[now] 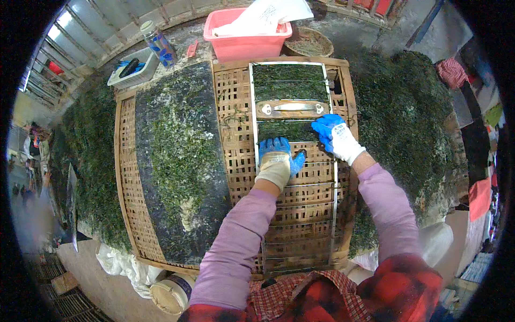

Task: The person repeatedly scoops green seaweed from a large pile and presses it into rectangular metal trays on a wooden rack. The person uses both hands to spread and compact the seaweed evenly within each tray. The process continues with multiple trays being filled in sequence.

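My left hand, in a blue-and-white coated work glove, lies palm down with its fingertips on a strip of shredded dark-green plant matter. Its thumb sticks out to the right and nothing shows in its grip. My right hand, gloved alike, has curled fingers at the right end of that strip; whether they pinch anything is hidden. Under both hands lies a long metal frame with crossbars, its far sections filled with green shreds. Just beyond my hands, a wooden block with a metal handle rests across the frame.
The frame lies on a woven bamboo rack with wooden edges. A dark sheet strewn with green shreds is on the left. Large green heaps flank the rack. Behind stand a pink tub, a wicker basket and a bottle.
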Motion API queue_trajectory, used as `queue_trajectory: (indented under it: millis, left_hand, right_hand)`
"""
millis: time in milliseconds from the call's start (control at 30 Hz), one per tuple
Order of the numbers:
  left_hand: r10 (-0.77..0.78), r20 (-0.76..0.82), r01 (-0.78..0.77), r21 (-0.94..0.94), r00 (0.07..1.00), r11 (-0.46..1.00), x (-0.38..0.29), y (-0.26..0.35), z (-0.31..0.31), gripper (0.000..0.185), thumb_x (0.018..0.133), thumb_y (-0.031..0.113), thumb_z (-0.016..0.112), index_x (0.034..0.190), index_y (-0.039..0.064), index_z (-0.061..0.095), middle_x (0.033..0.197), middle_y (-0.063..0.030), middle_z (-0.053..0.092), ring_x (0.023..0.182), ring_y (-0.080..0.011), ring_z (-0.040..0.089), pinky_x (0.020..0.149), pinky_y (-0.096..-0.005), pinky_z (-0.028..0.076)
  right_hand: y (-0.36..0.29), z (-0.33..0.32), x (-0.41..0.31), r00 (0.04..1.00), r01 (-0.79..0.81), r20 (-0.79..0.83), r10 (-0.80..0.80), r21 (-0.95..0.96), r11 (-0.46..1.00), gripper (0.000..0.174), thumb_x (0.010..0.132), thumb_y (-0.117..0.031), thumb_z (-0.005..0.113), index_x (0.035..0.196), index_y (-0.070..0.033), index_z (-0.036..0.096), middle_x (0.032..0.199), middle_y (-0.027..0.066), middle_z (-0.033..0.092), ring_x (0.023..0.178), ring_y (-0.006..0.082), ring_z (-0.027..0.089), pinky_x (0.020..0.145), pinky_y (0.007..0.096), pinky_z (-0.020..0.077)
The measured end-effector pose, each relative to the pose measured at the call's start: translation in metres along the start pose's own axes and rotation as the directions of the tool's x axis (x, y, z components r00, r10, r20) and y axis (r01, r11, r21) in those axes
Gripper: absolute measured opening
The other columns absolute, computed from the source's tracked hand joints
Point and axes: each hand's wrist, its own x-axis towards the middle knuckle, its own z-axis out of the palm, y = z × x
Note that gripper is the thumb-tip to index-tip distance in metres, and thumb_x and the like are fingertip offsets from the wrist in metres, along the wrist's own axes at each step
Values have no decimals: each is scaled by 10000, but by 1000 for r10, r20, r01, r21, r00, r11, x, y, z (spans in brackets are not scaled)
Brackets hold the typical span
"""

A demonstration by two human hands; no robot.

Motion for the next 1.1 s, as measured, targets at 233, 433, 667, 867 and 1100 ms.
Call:
queue_trajectory:
  millis: [233,433,667,867,1100]
  left_hand:
    - [0,-83,1,17,997,1000,-3,3,4,731,909,563,543,1356,-16,549,1416,-230,541,1332,-405,489,1165,-534,298]
    - [160,-376,-249,-199,912,948,-3,-22,6,340,914,383,551,1048,108,698,1155,-125,682,1156,-351,576,1106,-524,357]
    - [143,-561,-101,104,815,989,-9,-50,14,393,853,358,602,1108,81,716,1163,-138,687,1158,-431,561,1125,-588,341]
    - [138,-733,-235,-30,667,972,-10,-55,20,425,699,340,710,1033,84,650,991,-173,583,1075,-448,563,987,-607,431]
    - [44,-848,-124,-26,527,992,-11,-58,18,629,708,350,709,1251,49,609,1218,-216,596,1122,-432,572,998,-576,445]
  right_hand:
    - [-47,12,7,960,-103,-238,149,194,975,307,771,-57,652,1076,-58,692,987,194,683,918,414,657,816,509,531]
    - [-42,26,19,922,-362,-27,387,301,882,306,863,-135,631,1146,-33,687,1111,236,687,1024,415,656,903,476,530]
    - [-28,-8,13,776,-631,161,610,171,757,254,890,-270,628,1024,-63,689,989,221,693,942,422,661,824,504,526]
    - [-34,-2,60,861,-380,-334,384,81,921,321,890,-313,701,1098,-69,679,1020,215,675,996,397,647,843,474,514]
    - [-29,-18,66,940,-341,69,335,123,932,349,895,-452,676,956,-112,726,923,179,708,869,395,681,762,482,535]
